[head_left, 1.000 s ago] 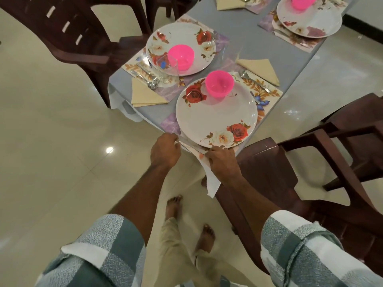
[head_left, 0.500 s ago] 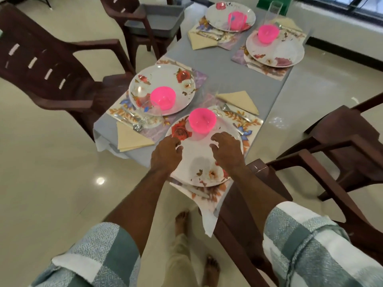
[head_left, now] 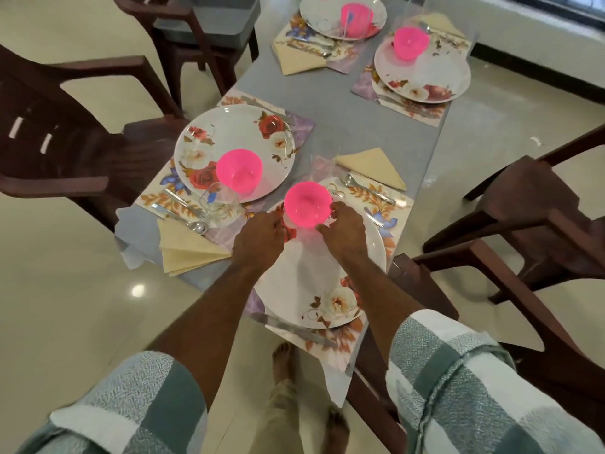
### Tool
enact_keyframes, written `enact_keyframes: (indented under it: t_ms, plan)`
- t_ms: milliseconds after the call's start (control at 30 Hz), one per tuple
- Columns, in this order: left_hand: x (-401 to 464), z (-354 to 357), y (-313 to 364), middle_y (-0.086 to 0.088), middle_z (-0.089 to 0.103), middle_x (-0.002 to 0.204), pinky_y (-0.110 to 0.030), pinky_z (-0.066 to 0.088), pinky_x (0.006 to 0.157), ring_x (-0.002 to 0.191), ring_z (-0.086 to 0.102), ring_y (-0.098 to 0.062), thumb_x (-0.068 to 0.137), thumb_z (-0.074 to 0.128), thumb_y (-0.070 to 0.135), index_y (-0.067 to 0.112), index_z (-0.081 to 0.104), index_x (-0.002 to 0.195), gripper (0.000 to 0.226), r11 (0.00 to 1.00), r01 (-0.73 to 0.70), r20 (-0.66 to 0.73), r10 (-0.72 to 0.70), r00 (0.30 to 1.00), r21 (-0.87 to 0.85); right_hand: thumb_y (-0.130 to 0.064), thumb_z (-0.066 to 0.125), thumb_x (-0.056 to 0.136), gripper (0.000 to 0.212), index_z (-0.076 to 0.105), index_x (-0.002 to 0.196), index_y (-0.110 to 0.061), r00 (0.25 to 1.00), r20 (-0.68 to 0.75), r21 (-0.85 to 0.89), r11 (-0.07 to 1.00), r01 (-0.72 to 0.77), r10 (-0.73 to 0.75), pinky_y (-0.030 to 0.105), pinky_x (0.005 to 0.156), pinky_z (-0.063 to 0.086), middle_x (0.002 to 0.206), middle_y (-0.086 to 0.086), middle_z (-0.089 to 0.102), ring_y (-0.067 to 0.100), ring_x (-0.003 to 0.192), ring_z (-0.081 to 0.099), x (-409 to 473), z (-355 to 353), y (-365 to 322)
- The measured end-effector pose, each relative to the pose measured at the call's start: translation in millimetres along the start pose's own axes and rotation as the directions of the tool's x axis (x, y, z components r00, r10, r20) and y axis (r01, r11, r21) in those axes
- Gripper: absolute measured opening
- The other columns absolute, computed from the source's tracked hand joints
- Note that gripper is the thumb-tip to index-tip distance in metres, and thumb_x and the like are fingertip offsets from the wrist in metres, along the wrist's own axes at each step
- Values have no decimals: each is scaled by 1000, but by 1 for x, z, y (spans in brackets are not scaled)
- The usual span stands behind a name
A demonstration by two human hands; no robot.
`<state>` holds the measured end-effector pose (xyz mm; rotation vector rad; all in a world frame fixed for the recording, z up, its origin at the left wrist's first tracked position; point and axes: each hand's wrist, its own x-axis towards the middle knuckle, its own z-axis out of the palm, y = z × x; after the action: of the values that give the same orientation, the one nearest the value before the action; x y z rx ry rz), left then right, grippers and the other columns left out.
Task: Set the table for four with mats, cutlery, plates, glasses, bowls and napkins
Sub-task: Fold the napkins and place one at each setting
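Where the near floral plate point(head_left: 307, 283) meets its far rim, a round, glossy pink plastic bowl point(head_left: 307, 204) sits between both hands. Left hand point(head_left: 260, 239) and right hand point(head_left: 343, 232) curl their fingertips against its sides, holding it. Around them the grey bench point(head_left: 347, 126) carries patterned mats, folded cream napkins and steel cutlery; brown chairs stand on pale tiled floor.

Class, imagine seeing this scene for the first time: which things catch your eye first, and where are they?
Four bright pink bowls stand out, one on each floral plate; the nearest pink bowl sits at the far side of the nearest floral plate. The left hand and right hand flank it, fingertips at its sides. Dark brown chairs ring the grey table.
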<state>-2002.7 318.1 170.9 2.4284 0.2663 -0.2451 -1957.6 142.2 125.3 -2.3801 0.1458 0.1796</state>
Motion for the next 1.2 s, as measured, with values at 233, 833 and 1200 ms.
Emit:
enact_keyframes:
  t_ms: [233, 833, 1200]
  plan:
    - [19, -4, 5, 0, 61, 79, -44, 54, 72, 77, 61, -25, 82, 53, 33, 16, 60, 74, 19, 999, -42, -36, 41, 998, -29, -31, 76, 82, 50, 58, 125, -13, 993, -117, 57, 998, 34, -27, 42, 87, 53, 115, 5, 66, 25, 100, 65, 10, -21, 1]
    - [103, -10, 2, -9, 61, 96, -30, 34, 74, 84, 50, -20, 96, 61, 18, 4, 67, 101, 16, 983, -179, -92, 183, 979, 50, -31, 85, 66, 77, 50, 134, -22, 995, 64, 137, 989, 61, -70, 52, 89, 56, 130, 2, 60, 26, 109, 63, 119, -27, -17]
    - [122, -6, 14, -15, 63, 99, -33, 40, 75, 91, 57, -29, 94, 60, 12, 3, 68, 100, 14, 971, -225, -51, 229, 972, 83, -25, 87, 68, 66, 52, 124, -26, 997, 59, 171, 984, 43, -54, 42, 79, 57, 111, -8, 62, 21, 92, 65, 126, -22, -4]
